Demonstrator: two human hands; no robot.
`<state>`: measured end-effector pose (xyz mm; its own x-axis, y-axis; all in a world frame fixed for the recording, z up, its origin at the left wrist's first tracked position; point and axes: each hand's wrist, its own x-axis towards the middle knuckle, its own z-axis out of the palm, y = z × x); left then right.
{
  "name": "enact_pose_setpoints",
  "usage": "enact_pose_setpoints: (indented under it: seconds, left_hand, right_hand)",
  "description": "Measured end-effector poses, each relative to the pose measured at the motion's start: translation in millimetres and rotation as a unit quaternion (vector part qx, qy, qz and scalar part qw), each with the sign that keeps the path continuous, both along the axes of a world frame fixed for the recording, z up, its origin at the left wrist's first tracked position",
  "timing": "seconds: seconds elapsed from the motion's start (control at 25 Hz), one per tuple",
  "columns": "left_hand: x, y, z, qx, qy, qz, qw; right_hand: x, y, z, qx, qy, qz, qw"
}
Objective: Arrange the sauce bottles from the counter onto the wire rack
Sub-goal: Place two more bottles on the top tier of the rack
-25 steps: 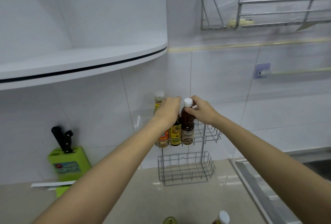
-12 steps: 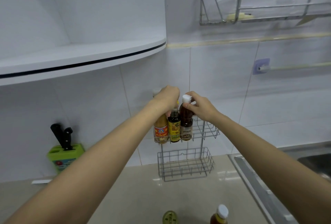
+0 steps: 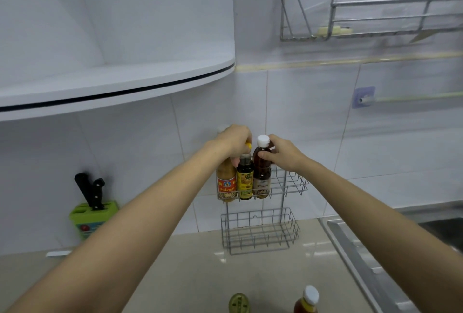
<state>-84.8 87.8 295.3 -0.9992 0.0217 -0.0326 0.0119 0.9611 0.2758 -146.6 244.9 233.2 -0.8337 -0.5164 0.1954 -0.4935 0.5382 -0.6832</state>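
While three bottles stand in the top basket (image 3: pixel 290 188) of the rack, my right hand (image 3: pixel 283 155) grips the brown bottle (image 3: pixel 261 175) at its shoulder; my left hand (image 3: pixel 235 141) covers the middle bottle (image 3: pixel 244 180). I judge them heavy, smooth, maybe glass: hold by the neck.

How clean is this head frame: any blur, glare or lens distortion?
Head view: the knife block and wall rail are smeared by motion blur; the rack bottles stay fairly sharp; soft glare patches lie on the counter; wide-angle bending curves the shelf edge.
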Motion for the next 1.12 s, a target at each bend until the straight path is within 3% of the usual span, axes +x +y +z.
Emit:
enact_pose_setpoints:
  seconds: [0.24,0.44,0.68,0.88,1.12]
  left_hand:
    - [-3,-2,2,-0.032,-0.002,-0.037,0.999]
    - [-1,6,-2,-0.043,0.050,-0.021,0.998]
    - [0,15,-1,-0.124,0.073,-0.006,0.990]
    - [-1,20,1,-0.139,0.062,0.001,0.988]
    - [2,27,-7,-0.278,0.092,0.014,0.956]
  right_hand:
    - [-1,0,0,0.020,-0.010,-0.004,1.000]
    - [0,-1,2,0.029,-0.002,-0.010,1.000]
    - [1,-2,0,0.045,0.011,-0.016,0.999]
    - [0,-3,0,0.046,0.007,-0.015,0.999]
    - [-1,-4,-3,0.044,0.010,-0.016,0.999]
